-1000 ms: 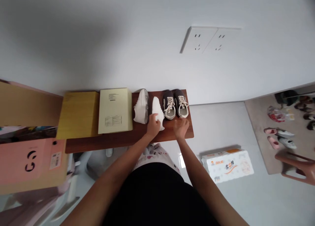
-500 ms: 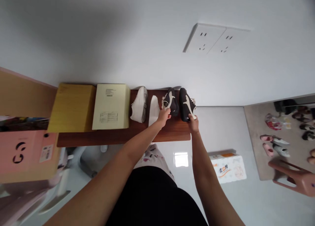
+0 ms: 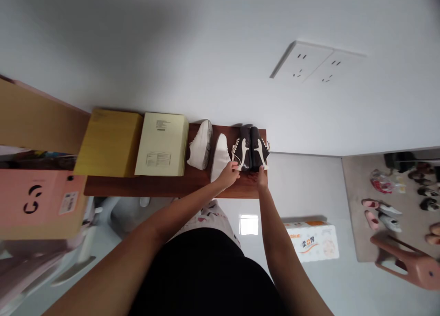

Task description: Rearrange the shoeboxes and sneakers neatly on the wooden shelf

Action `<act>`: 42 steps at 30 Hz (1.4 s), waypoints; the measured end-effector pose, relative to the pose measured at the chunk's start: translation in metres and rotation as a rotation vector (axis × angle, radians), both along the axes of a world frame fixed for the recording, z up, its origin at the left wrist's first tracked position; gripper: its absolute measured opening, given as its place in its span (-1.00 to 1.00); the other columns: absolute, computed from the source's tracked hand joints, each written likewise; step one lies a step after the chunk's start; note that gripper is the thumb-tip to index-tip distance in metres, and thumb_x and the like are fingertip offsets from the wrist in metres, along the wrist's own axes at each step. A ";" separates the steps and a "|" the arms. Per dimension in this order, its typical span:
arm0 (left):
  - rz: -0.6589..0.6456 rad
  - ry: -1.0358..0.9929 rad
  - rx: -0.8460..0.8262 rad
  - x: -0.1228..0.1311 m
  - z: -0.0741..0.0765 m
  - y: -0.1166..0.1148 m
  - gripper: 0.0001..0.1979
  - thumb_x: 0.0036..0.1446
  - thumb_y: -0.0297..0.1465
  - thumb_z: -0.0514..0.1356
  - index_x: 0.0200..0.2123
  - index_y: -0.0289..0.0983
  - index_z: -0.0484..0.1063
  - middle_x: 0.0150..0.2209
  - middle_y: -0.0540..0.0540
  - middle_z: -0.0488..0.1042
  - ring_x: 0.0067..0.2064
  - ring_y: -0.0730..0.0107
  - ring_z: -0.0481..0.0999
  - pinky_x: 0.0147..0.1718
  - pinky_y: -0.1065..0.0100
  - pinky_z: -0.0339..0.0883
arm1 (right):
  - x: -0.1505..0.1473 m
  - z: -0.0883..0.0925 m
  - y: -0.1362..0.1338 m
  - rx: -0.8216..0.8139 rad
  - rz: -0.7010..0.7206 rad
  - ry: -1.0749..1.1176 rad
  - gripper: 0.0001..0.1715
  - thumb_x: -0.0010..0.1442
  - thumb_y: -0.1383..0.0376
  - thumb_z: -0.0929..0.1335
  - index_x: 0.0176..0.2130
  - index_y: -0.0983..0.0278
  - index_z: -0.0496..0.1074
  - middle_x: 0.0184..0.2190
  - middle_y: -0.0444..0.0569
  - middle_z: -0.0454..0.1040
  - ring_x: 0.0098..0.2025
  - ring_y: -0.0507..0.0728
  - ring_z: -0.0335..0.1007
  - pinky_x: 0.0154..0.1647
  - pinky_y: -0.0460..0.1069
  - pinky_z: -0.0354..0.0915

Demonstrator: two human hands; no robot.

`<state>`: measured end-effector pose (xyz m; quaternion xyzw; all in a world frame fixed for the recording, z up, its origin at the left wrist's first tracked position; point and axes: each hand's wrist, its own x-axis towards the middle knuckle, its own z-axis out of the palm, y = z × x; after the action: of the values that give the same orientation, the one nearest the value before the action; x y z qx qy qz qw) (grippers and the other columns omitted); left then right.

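Note:
Two dark shoes with cream trim lie side by side, touching, at the right end of a brown wooden shelf (image 3: 172,186). My left hand (image 3: 229,174) pinches the heel of the left dark shoe (image 3: 243,146). At the heel of the right dark shoe (image 3: 258,146) is my right hand (image 3: 261,176), its thumb on the heel and its fingers underneath or behind. Left of them lie a white shoe (image 3: 220,154) and another white shoe (image 3: 200,146), turned on its side. Beside these stands a pale yellow box (image 3: 161,144).
A mustard box (image 3: 109,141) stands at the shelf's left, near a pink carton (image 3: 34,199). Wall sockets (image 3: 318,61) are above right. On the floor at right lie a white package (image 3: 312,242), a pink stool (image 3: 409,263) and several shoes.
The two dark shoes have come together, the right one moving left against the other and both now lying more parallel. My hands have moved closer together. The view has shifted slightly.

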<state>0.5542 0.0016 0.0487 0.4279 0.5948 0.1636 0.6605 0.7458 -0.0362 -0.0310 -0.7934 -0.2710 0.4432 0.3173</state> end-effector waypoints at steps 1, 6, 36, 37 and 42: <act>-0.036 0.007 -0.033 -0.016 0.003 -0.009 -0.62 0.27 -0.37 0.13 0.15 -0.22 0.36 0.09 -0.22 0.54 -0.27 0.42 0.64 -0.21 0.34 0.48 | -0.003 -0.001 -0.004 -0.044 -0.040 0.091 -0.14 0.41 -0.19 0.00 0.07 0.38 0.46 -0.29 0.18 0.60 -0.30 0.21 0.63 -0.30 0.07 0.51; -0.365 0.257 0.046 -0.126 0.012 -0.054 -0.76 0.21 -0.44 0.11 -0.10 -0.21 0.51 -0.12 -0.15 0.63 -0.07 0.20 0.63 0.00 0.23 0.44 | -0.018 -0.003 -0.025 -0.173 -0.147 0.222 -0.19 0.26 -0.31 0.19 0.03 0.27 0.46 -0.20 0.17 0.61 -0.29 0.20 0.62 -0.30 0.08 0.51; -0.475 0.581 0.323 -0.503 0.039 -0.070 -0.60 0.25 -0.42 0.05 0.09 -0.29 0.50 0.12 -0.29 0.55 0.18 0.10 0.53 0.21 0.20 0.31 | -0.416 0.098 -0.059 0.030 0.377 0.229 -0.73 0.20 0.09 0.41 -0.22 0.22 0.54 -0.36 -0.12 0.56 -0.34 0.09 0.46 -0.24 -0.01 0.39; -0.450 0.575 0.329 -0.512 0.040 -0.069 -0.61 0.25 -0.42 0.04 0.09 -0.27 0.49 0.11 -0.27 0.56 0.17 0.12 0.53 0.21 0.20 0.32 | -0.427 0.098 -0.060 0.041 0.399 0.233 -0.73 0.21 0.09 0.41 -0.21 0.23 0.54 -0.38 -0.13 0.55 -0.34 0.09 0.46 -0.24 -0.01 0.39; -0.187 0.629 0.505 -0.550 0.032 -0.053 -0.58 0.23 -0.39 0.07 0.13 -0.24 0.46 0.12 -0.26 0.53 0.19 0.08 0.51 0.25 0.12 0.31 | -0.471 0.099 -0.058 0.080 0.477 0.252 -0.75 0.21 0.10 0.42 -0.22 0.22 0.55 -0.37 -0.13 0.57 -0.30 0.10 0.48 -0.17 0.01 0.40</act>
<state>0.0037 -0.0517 0.0810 0.6580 0.6673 0.1049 0.3327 0.2753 -0.0939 0.0680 -0.6328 -0.4258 0.5894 0.2663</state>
